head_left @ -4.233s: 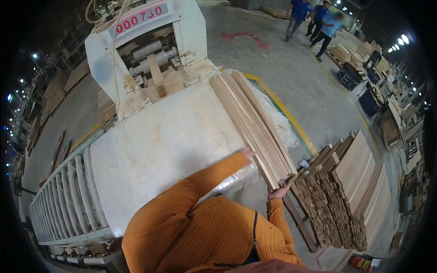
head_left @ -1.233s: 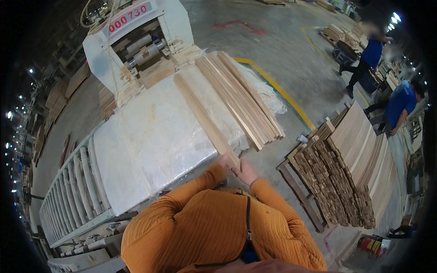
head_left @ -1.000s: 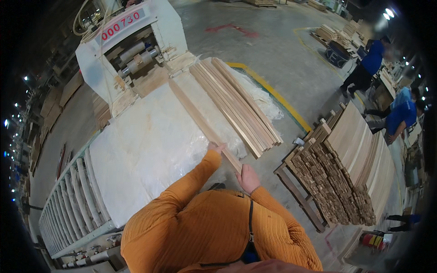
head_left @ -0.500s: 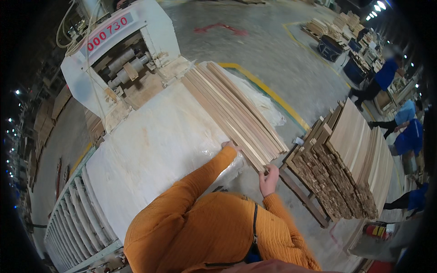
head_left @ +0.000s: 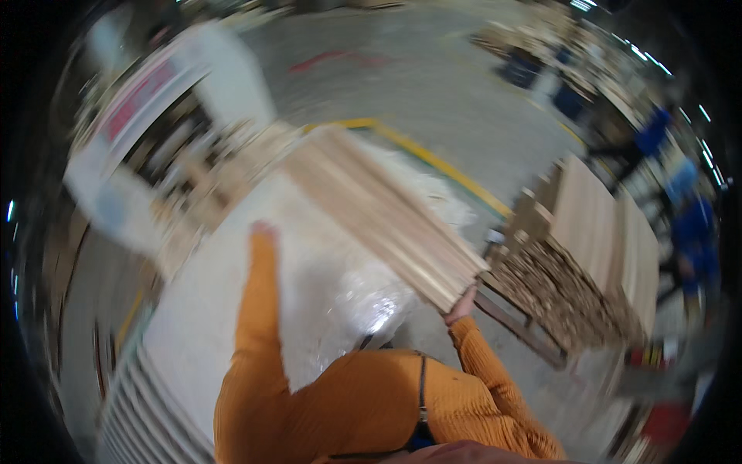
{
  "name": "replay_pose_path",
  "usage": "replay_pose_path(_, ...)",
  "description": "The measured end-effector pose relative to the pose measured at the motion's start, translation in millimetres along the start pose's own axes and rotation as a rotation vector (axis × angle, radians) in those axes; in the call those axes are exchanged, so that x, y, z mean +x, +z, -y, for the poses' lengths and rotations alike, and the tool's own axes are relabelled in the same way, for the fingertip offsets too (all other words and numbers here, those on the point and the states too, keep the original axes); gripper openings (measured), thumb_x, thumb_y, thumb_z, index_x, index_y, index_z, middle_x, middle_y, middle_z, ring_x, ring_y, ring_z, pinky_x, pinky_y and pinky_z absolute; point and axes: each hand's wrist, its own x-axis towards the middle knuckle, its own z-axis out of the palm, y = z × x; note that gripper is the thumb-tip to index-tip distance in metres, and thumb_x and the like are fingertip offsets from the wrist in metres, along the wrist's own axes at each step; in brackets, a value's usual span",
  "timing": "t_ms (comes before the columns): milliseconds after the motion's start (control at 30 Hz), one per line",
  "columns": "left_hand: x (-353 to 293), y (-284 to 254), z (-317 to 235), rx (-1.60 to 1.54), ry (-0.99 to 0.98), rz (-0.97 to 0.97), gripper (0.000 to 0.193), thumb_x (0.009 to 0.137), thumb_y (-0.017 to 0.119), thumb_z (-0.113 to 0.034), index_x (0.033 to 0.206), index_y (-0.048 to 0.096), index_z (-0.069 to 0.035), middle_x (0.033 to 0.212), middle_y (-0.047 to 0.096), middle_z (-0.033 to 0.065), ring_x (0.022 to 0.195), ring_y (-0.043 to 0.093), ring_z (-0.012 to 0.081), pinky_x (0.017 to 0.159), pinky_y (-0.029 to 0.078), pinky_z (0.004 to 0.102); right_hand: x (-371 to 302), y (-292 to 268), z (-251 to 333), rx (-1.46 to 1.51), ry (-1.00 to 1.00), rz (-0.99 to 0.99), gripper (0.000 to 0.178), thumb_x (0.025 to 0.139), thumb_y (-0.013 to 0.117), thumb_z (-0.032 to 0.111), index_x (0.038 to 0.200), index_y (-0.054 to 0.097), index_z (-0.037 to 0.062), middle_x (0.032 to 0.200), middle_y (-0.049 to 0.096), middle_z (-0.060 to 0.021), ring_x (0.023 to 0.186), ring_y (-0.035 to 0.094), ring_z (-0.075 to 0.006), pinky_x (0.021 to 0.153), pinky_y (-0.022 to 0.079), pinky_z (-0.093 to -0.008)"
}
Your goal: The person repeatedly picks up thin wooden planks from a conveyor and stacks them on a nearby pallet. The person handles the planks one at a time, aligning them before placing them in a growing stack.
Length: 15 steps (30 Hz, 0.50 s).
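A row of long wooden strips (head_left: 371, 209) lies side by side along the right edge of a table under a white sheet (head_left: 255, 301). At their near end my right hand (head_left: 462, 304) is closed round the corner of the strips, its fingers partly hidden by the wood. My left hand (head_left: 264, 230) is stretched forward over the sheet, well left of the strips and close to the machine's outlet. Motion smears its fingers, and I make out nothing held in it.
Ahead on the left stands a white machine (head_left: 239, 77) with an opening, loose wood pieces (head_left: 224, 166) around it. Stacked boards (head_left: 587, 224) rest on a stand to the right. Rollers (head_left: 154, 410) line the near left. People in blue (head_left: 692, 232) are at far right.
My left hand has left the near edge of the strips and moved forward and left over the sheet. The strips sit closer together, while my right hand stays at their near end.
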Motion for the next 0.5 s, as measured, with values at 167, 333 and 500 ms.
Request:
replay_pose_path(167, 84, -36, 4, -0.396, -0.363, 0.146, 0.035, 0.092, 0.045, -0.021, 0.123, 0.044, -0.005, 0.115, 0.052, 0.0106, 0.103, 0.049, 0.0253, 0.09, 0.042, 0.0397, 19, -8, -8, -0.051, -0.097, -0.022, 0.071, 0.088, 0.026, 0.065, 0.13, 0.042, 0.0102, 0.126, 0.052, -0.0121, 0.111, 0.054, -0.0268, 0.092, 0.044, -0.0436)
replay_pose_path(333, 106, -18, -30, -0.321, -0.379, 0.254, 0.035, 0.091, 0.046, -0.022, 0.123, 0.045, -0.007, 0.112, 0.053, 0.0103, 0.1, 0.05, 0.0251, 0.087, 0.043, 0.0393, 20, -11, -7, -0.058, -0.07, -0.027, 0.07, 0.09, 0.022, 0.062, 0.123, 0.048, 0.0063, 0.119, 0.057, -0.0117, 0.109, 0.055, -0.0259, 0.091, 0.044, -0.0429)
replay_pose_path(500, 111, 4, -40, -0.302, -0.383, 0.295, 0.035, 0.09, 0.048, -0.023, 0.122, 0.046, -0.008, 0.11, 0.054, 0.0101, 0.097, 0.051, 0.0249, 0.085, 0.044, 0.0388, -1, -14, 3, -0.123, -0.005, -0.127, 0.069, 0.091, 0.018, 0.06, 0.123, 0.05, 0.0081, 0.113, 0.059, -0.0111, 0.104, 0.055, -0.0241, 0.089, 0.044, -0.0415)
